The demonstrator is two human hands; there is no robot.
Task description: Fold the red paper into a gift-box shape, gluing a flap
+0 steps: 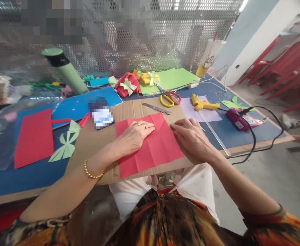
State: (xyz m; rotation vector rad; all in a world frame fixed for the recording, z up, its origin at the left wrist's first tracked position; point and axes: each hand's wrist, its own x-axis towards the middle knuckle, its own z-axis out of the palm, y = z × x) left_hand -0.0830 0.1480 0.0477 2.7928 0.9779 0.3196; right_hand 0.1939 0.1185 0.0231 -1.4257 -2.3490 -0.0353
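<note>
A creased sheet of red paper [160,143] lies spread on a cardboard sheet [88,150] at the table's front. Flat on the upper middle of the paper rests my left hand [134,136], its fingers stretched out to the right. My right hand [192,138] is at the paper's right edge, fingers closed together and pinching it near the upper corner. Fold lines cross the paper in several directions. Just beyond it are a craft knife-like metal blade [157,108] and scissors [170,97] with yellow and orange handles.
A yellow glue gun [203,103] lies on purple paper [188,111]. Right of it sits a magenta corded device [239,119], its black cable looping over the table edge. A phone [102,116], green paper bow [67,141], red card [35,138], tumbler [65,71] and drink cup [210,58] stand around.
</note>
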